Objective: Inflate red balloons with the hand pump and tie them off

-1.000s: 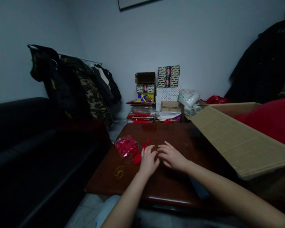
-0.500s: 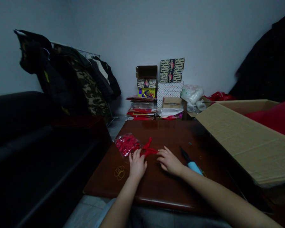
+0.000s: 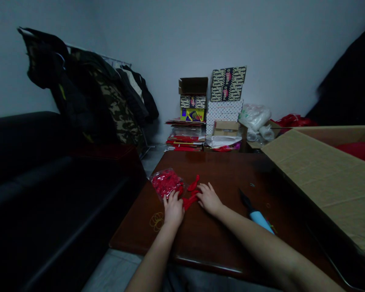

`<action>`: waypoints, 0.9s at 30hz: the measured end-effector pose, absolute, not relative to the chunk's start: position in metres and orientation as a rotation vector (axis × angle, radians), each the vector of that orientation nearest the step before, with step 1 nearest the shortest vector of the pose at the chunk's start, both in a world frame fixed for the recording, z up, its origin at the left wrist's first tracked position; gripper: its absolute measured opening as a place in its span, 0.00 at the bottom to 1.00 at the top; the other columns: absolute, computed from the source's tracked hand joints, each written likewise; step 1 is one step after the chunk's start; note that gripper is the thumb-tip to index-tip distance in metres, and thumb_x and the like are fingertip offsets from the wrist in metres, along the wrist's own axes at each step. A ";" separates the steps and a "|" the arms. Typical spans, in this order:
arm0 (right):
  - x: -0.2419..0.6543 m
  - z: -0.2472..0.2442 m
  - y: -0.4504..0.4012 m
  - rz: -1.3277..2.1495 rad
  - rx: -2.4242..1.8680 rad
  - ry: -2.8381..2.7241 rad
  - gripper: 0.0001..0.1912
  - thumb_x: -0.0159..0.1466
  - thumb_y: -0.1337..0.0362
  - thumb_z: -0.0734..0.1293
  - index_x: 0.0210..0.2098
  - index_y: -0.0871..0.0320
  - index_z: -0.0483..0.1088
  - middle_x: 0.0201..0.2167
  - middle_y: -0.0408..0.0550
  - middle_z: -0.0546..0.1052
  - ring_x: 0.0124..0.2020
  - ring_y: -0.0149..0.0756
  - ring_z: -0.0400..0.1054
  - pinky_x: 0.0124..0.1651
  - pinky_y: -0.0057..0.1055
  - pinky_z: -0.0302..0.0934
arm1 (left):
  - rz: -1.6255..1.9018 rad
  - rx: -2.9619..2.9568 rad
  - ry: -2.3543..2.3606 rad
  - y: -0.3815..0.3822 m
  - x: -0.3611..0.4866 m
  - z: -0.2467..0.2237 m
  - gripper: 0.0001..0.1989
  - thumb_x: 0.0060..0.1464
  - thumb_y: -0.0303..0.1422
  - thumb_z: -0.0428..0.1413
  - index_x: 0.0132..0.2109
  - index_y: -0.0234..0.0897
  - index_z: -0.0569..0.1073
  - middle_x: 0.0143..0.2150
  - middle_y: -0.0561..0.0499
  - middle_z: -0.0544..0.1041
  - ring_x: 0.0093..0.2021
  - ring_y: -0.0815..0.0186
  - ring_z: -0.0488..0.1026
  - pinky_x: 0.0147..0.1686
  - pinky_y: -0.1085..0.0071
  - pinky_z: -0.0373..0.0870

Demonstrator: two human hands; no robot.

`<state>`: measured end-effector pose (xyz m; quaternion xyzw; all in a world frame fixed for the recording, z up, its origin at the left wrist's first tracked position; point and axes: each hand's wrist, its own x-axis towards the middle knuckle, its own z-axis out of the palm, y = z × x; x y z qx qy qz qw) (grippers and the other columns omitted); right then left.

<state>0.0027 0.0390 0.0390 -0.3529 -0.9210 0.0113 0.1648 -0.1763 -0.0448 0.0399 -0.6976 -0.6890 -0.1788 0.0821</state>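
Note:
Both my hands rest on a dark brown table. My left hand lies flat, its fingertips at the edge of a clear bag of red pieces. My right hand sits just to the right, fingers spread. Between the two hands lie a few loose red balloon-like pieces, touched by the fingertips of both. Whether either hand pinches one is too dim to tell. A blue-handled pump or tool lies beside my right forearm.
Several yellow rubber bands lie near the table's front left. A large open cardboard box holding something red fills the right. Stacked boxes and bags stand at the wall. Coats hang above a black sofa on the left.
The view has shifted and both hands have slid forward and left, closer to the bag. The loose red pieces now lie between the fingertips; the blue tool has come into view.

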 end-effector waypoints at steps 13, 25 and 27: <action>0.015 0.078 0.026 0.017 -0.792 -2.597 0.06 0.59 0.63 0.63 0.36 0.55 0.69 0.50 0.48 0.66 0.57 0.38 0.52 0.62 0.48 0.34 | -0.741 -1.941 -2.175 -0.050 -0.189 0.040 0.13 0.44 0.25 0.55 0.40 0.40 0.72 0.55 0.43 0.66 0.59 0.51 0.54 0.58 0.47 0.36; 0.045 0.137 0.030 -0.164 -0.847 -2.567 0.09 0.57 0.68 0.61 0.35 0.60 0.71 0.48 0.56 0.68 0.58 0.46 0.51 0.61 0.55 0.26 | -1.197 -2.084 -2.059 -0.050 -0.146 0.078 0.03 0.46 0.29 0.54 0.31 0.39 0.73 0.47 0.45 0.70 0.51 0.55 0.64 0.53 0.55 0.56; 0.049 0.138 0.024 -0.166 -0.817 -2.609 0.09 0.57 0.67 0.60 0.35 0.59 0.71 0.49 0.55 0.68 0.59 0.45 0.50 0.62 0.52 0.26 | -1.381 -2.151 -2.071 -0.054 -0.134 0.077 0.05 0.48 0.29 0.52 0.32 0.38 0.73 0.43 0.45 0.71 0.47 0.59 0.67 0.50 0.59 0.60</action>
